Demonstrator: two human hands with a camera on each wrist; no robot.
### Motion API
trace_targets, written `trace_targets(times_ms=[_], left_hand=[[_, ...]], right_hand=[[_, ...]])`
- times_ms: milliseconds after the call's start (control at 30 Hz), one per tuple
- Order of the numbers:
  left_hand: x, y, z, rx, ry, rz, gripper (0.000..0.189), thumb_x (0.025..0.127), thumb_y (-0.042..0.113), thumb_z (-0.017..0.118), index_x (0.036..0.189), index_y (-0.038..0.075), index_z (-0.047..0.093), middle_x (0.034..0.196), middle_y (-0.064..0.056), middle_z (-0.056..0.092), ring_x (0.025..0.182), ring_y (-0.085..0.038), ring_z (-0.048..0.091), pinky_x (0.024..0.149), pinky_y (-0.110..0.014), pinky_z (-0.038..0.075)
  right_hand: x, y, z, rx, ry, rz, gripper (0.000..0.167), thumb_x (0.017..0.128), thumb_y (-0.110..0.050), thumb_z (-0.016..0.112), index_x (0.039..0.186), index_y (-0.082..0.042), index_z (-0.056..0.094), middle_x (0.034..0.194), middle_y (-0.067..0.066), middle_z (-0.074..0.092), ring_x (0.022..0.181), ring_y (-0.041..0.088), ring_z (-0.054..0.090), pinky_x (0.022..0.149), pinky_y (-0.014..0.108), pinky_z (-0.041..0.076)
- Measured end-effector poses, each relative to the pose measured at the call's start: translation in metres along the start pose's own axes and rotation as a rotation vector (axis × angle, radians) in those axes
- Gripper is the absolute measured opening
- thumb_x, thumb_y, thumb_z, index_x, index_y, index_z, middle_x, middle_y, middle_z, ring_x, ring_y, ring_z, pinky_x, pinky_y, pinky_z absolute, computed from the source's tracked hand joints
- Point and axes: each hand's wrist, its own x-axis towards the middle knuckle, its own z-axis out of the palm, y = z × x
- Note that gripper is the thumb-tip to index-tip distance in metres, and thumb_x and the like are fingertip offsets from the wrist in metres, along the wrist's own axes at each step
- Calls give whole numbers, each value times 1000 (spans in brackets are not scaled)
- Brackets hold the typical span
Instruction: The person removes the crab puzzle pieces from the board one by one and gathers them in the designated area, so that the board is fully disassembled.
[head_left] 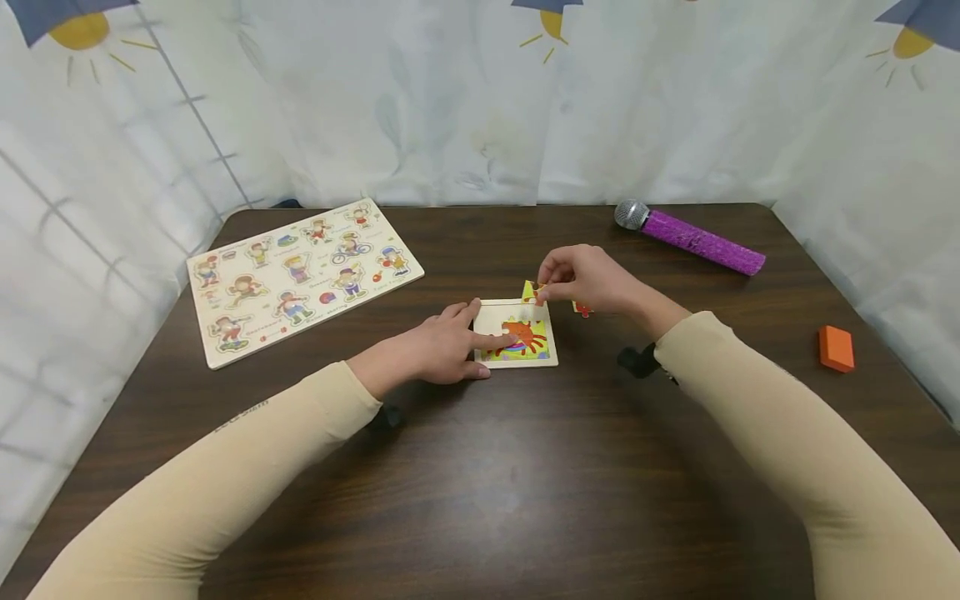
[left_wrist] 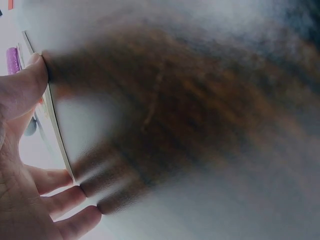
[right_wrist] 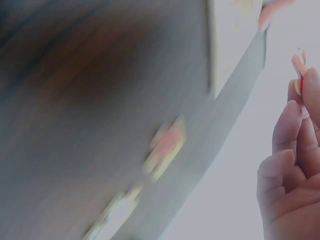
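Note:
A small wooden tray puzzle (head_left: pixel 553 354) with a red cartoon animal on yellow lies on the table, its upper part bare. My left hand (head_left: pixel 444 346) rests at its left side, index finger stretched over the picture, thumb by the near corner. In the left wrist view, that hand's thumb and fingertips touch along the tray's edge. Just above the tray's far right corner, my right hand (head_left: pixel 588 279) pinches a yellow and red puzzle piece (head_left: pixel 529 291) between thumb and fingertips. Another puzzle piece (right_wrist: pixel 166 146) lies on the table, with a pale, blurred piece (right_wrist: pixel 114 215) beside it.
At the left lies a large wooden picture board (head_left: pixel 303 279) with cartoon children. A purple microphone (head_left: pixel 693 237) lies at the back right, and an orange block (head_left: pixel 836 348) near the right edge. Pale curtains (head_left: pixel 465 108) hang behind the table.

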Motion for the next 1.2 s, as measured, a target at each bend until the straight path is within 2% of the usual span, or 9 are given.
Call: trace_targets(times_ms=[167,367,700,867,1200], left_hand=[[1,0,2,4,8,-1,62,101,44,62,157,45,35,170,-28,6,155,-47,16,118,-63,32],[0,-1,1,5,8,1,62,101,43,61,157,43,35,169,-28,7,155,-47,16,117,-63,31],[-1,0,0,3,8,7,63,101,42,62,158,42,36,169,-28,7,155,-48,16,117,-65,31],[-1,0,0,3,14,13,63,101,42,63,158,42,36,169,-29,8,155,-48,16,117,-64,31],[-1,0,1,1,15,15,62,101,41,62,157,42,36,169,-29,7,155,-48,16,117,-63,32]], right_hand=[[-19,30,-16,-47,2,69,9,96,-16,73,97,-9,69,90,8,77,75,25,64,63,31,46],[-35,52,-19,-78,-89,111,10,94,-17,75,96,-9,69,86,2,75,80,17,61,77,34,47],[-41,54,-12,-152,-149,78,6,94,-14,75,95,-9,71,87,2,70,80,18,57,74,33,48],[-42,53,-11,-191,-150,56,6,94,-14,75,94,-10,72,86,1,69,78,17,57,73,33,48],[-43,53,-10,-185,-142,63,5,94,-13,75,96,-9,72,88,2,69,80,17,57,74,33,49]])
